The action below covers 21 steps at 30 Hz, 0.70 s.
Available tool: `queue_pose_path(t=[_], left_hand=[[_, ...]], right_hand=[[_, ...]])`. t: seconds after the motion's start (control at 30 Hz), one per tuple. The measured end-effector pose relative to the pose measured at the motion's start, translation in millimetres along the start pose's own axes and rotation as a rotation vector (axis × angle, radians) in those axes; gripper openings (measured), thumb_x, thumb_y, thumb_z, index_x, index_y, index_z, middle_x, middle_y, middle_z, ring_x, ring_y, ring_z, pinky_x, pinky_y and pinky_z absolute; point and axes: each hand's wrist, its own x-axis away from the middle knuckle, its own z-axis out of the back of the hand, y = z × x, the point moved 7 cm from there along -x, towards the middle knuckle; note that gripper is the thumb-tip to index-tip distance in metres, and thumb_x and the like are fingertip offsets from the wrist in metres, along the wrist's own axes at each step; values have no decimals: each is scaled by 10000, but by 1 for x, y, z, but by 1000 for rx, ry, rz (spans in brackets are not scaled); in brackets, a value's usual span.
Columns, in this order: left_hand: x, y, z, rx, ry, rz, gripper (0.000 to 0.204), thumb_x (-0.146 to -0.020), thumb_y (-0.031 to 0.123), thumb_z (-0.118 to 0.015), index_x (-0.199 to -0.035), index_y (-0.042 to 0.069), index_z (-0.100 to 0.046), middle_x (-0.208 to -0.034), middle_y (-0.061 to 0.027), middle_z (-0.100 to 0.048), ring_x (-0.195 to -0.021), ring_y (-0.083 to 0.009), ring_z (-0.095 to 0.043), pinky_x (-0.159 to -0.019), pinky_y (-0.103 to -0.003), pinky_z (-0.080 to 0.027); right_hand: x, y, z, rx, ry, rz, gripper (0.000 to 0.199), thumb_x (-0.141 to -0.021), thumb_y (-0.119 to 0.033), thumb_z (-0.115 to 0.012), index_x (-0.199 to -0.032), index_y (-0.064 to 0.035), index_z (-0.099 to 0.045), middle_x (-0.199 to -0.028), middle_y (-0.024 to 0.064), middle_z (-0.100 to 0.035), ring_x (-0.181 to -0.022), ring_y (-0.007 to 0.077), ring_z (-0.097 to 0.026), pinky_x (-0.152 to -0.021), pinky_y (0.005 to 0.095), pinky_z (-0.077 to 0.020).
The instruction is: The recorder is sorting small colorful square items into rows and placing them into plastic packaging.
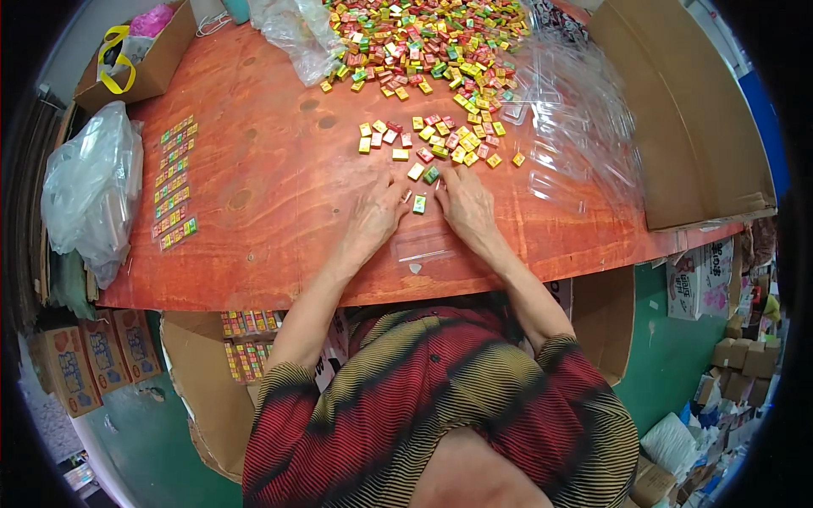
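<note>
My left hand rests on the red wooden table with its fingers bent inward, pinching what looks like a small reddish box. Opposite it, my right hand has thumb and fingertips drawn close around a small pinkish piece, mostly hidden. One small green-and-white box stands between the hands. Just beyond the fingertips lie a dark green box and a pale yellow one. A clear plastic tray lies near the table's front edge, below the hands. Farther off is a loose cluster of red and yellow boxes.
A big heap of small coloured boxes covers the back. Clear plastic trays pile up at right beside a large carton. Filled trays line the left, near a plastic bag. An open carton stands below the table.
</note>
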Motion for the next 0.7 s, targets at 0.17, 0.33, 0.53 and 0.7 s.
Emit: queue_pose_path(t=[0.17,0.33,0.53,0.7], left_hand=[[6,10,10,115,-26,39,363,-709,43,-659,-1055,59,-552,-958,-120,-500,-854,-288,-562,-745,-364,-455],[3,13,0,141,-44,7,410,-697,50,-669,-1090,84,-558,-957,-117,-492,-833,-286,-562,-732,-374,-455],[1,16,-6,-30,38,0,360,-695,74,-677,-1042,77,-583,-892,-118,-493,-785,-287,-557,-664,-380,-457],[-5,11,-4,-44,66,67,321,-692,67,-674,-1000,72,-585,-860,-106,-496,-760,-285,-558,-647,-381,-454]], right_hand=[[9,-7,9,-183,-39,240,346,-736,-82,-616,-1068,-56,-521,-973,140,-504,-918,322,-514,-769,390,-434],[16,0,13,-209,-167,127,382,-736,-70,-619,-1097,-45,-496,-989,154,-496,-932,337,-510,-777,392,-432],[17,17,5,-192,-208,52,408,-737,-72,-622,-1118,-40,-480,-986,164,-491,-912,349,-514,-761,391,-437],[3,14,4,-210,-237,10,420,-733,-64,-625,-1123,-27,-473,-1011,166,-483,-912,350,-517,-766,393,-438]])
